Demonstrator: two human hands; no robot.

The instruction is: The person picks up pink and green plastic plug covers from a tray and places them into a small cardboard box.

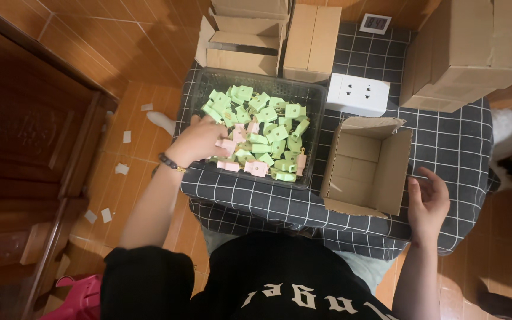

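Left hand (pixel 200 141) reaches into the black mesh basket (pixel 197 95), fingers curled down among the small green and pink plastic pieces (pixel 259 127); whether it has already closed on a pink piece I cannot tell, since motion blur hides the fingertips. The basket serves as the landmark. Under it lies the largest thing, a surface covered with a dark checked cloth (pixel 451 142), which keeps everything within arm's reach. Behind the basket stand closed and half-open cardboard cartons (pixel 244 44), likely stock. To its right sits an open empty cardboard box (pixel 365 163), mouth tilted toward the person, seemingly so pieces can go straight in. Just right of that box the right hand (pixel 426 201) rests open and empty, fingers relaxed, palm turned inward. Behind the box, right of the basket, sits a white socket block (pixel 358 93). The left forearm angles in from the basket's near left corner, wrist bent, a beaded bracelet (pixel 170 162) on it.
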